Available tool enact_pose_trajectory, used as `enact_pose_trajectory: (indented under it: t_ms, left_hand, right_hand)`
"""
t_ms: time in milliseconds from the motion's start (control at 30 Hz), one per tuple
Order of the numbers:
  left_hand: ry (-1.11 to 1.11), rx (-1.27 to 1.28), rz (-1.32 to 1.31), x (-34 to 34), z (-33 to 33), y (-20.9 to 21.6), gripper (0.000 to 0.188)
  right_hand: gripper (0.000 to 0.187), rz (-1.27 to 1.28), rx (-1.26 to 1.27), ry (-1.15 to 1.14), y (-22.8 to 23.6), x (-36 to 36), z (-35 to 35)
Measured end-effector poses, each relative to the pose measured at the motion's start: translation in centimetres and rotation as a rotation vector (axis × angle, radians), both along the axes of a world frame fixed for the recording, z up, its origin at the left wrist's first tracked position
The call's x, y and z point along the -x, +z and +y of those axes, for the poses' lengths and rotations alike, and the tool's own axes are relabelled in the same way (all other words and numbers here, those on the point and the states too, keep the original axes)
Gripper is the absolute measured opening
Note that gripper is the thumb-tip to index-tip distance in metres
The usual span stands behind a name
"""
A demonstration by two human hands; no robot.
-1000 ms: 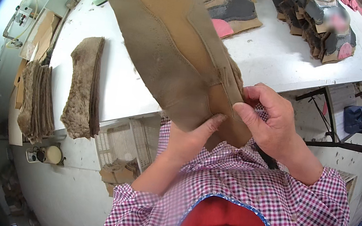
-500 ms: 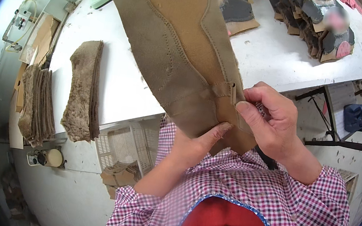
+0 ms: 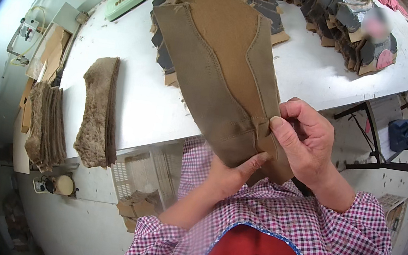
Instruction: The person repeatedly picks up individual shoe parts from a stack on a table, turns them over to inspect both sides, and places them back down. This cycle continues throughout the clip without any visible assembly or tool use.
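A stitched brown suede boot upper (image 3: pixel 235 58), with a lighter tan panel down its middle, is held up in front of me over the table's near edge. My left hand (image 3: pixel 232 176) grips its lower end, thumb on the face and the other fingers hidden behind. At its right edge, my right hand (image 3: pixel 308 138) pinches the seam by a small tab (image 3: pixel 263 128) between thumb and forefinger. To the left, a stack of brown fleece pieces (image 3: pixel 95 111) lies on the white table (image 3: pixel 130 90). Another fleece stack (image 3: pixel 48 125) is farther left, at the table's edge.
Behind the boot upper are piles of grey and tan pieces (image 3: pixel 264 4), with a longer row (image 3: pixel 345 27) at the far right. A green fan (image 3: pixel 128 0) stands at the far left. Below the table edge sits a pale plastic crate (image 3: pixel 147 172) beside tan pieces (image 3: pixel 138 207).
The boot upper has shifted right and lower in view, showing more of the piles behind it. My right thumb has come down onto the seam by the tab. Both hands keep their hold.
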State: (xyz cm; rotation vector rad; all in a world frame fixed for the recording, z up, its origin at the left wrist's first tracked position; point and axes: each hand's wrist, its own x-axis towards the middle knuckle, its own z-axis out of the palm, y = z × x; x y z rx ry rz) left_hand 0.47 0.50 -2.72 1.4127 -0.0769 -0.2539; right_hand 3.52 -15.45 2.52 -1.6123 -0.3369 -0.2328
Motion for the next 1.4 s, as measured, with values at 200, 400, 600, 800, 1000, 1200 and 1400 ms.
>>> enact_pose_trajectory:
  t_ms: [200,400,600,800,1000,1200,1400]
  left_hand:
    - [-0.01,-0.024,-0.027,0.1,-0.8,0.2,0.034]
    - [-0.066,0.008,-0.096,0.9,-1.4,-0.5,0.028]
    - [-0.13,0.011,-0.057,1.2,-1.6,-0.6,0.03]
    - [-0.046,0.148,0.027,1.3,-0.8,-1.4,0.038]
    - [0.026,-0.29,-0.254,-2.6,5.9,1.3,0.044]
    - [-0.001,-0.948,-0.77,-7.9,7.8,3.9,0.043]
    - [-0.292,-1.168,-0.503,-8.5,4.8,-2.2,0.047]
  right_hand:
    - [0.008,-0.019,-0.009,-0.056,1.0,-0.7,0.1]
    - [0.01,-0.019,-0.151,-0.092,2.6,-2.3,0.2]
    - [0.012,-0.071,-0.26,-0.117,3.7,-4.2,0.0]
    - [0.011,-0.083,-0.403,-0.023,3.8,-5.7,-0.2]
    - [0.021,0.119,-0.614,0.488,4.1,-8.8,-3.6]
    - [0.039,0.352,-0.365,0.69,-0.2,-14.8,-7.7]
    - [0.019,0.253,0.881,0.383,-1.6,-14.4,-8.7]
